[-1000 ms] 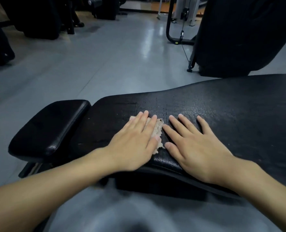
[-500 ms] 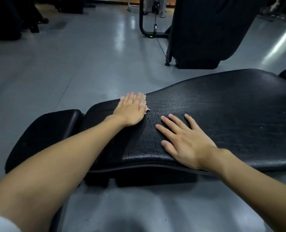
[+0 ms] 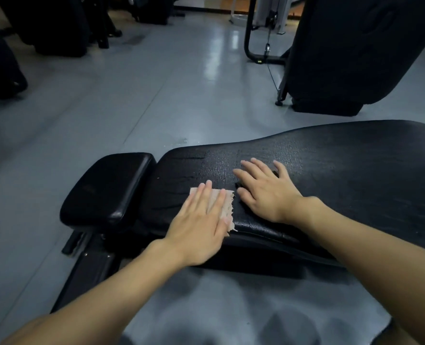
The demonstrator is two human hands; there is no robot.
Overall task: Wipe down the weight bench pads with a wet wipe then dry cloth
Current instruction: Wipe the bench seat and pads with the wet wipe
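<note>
A long black bench pad with a cracked, textured surface runs from the middle to the right edge. A smaller smooth black seat pad sits just left of it. My left hand lies flat with straight fingers, pressing a beige frayed cloth onto the near left part of the long pad. My right hand rests flat on the pad beside it, fingers spread, holding nothing.
The bench's black frame reaches down to the grey floor at lower left. A large dark gym machine with a cable stands at the back right. More dark equipment lines the back left.
My left hand has slid the cloth back from the pad's far edge toward the near edge. The right hand stays flat on the pad. The view has tilted.
</note>
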